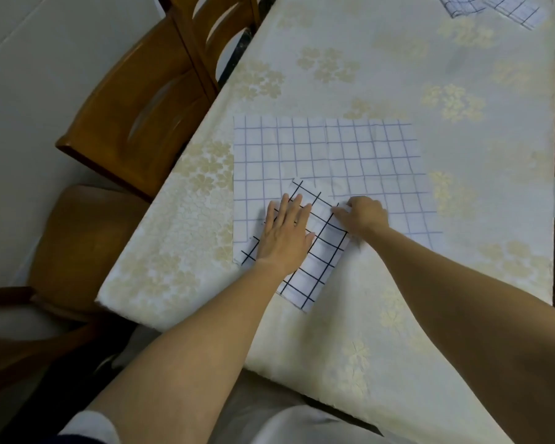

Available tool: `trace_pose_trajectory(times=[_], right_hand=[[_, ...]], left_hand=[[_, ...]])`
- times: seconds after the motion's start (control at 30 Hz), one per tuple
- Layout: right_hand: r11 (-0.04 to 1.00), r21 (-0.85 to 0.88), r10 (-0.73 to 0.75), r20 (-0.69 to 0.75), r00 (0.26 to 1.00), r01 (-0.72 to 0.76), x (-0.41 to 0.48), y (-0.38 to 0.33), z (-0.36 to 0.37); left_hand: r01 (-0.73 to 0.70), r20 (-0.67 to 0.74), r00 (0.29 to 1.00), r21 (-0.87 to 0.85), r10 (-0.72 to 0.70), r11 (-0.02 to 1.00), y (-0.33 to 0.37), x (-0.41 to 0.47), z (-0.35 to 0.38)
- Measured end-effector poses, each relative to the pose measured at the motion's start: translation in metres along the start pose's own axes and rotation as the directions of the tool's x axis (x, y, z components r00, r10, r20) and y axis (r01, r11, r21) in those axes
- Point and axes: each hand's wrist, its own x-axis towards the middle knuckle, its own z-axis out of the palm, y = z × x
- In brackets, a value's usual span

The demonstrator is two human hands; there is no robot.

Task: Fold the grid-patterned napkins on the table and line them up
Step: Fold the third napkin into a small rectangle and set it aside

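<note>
A white grid-patterned napkin lies spread in the middle of the table, pale side up. Its near part is turned over at a slant, showing bold dark lines. My left hand lies flat, fingers spread, on that turned-over flap. My right hand pinches the flap's upper right edge between thumb and fingers. At the table's far right end lie two more grid-patterned napkins, one with darker lines and one paler, partly cut off by the frame.
The table wears a cream tablecloth with pale gold flowers. Wooden chairs stand along its left side, and a round wooden seat is at the near left. A dark wooden edge shows at the far right.
</note>
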Motion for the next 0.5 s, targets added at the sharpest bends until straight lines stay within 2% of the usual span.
trace_pose_trajectory(times=[0.07, 0.17, 0.27, 0.37, 0.5], right_hand=[[0.960, 0.281, 0.027, -0.046, 0.999, -0.014, -0.015, 0.014, -0.003], [0.865, 0.499, 0.160, -0.185, 0.970, -0.048, -0.047, 0.044, -0.005], [0.814, 0.566, 0.275, -0.181, 0.944, -0.129, -0.083, 0.077, 0.005], [0.770, 0.622, 0.283, -0.136, 0.949, -0.140, -0.112, 0.102, 0.014], [0.777, 0.596, 0.328, -0.110, 0.938, -0.202, -0.132, 0.127, 0.015]], left_hand=[[0.013, -0.008, 1.000, -0.007, -0.013, 1.000, 0.006, 0.002, -0.002], [-0.006, -0.016, 1.000, -0.011, 0.005, 1.000, 0.025, 0.008, -0.004], [-0.067, -0.002, 0.998, 0.002, 0.067, 0.998, 0.050, 0.014, 0.002], [-0.089, 0.058, 0.994, -0.010, 0.090, 0.996, 0.073, 0.018, 0.016], [-0.158, 0.102, 0.983, 0.028, 0.154, 0.987, 0.098, 0.017, 0.030]])
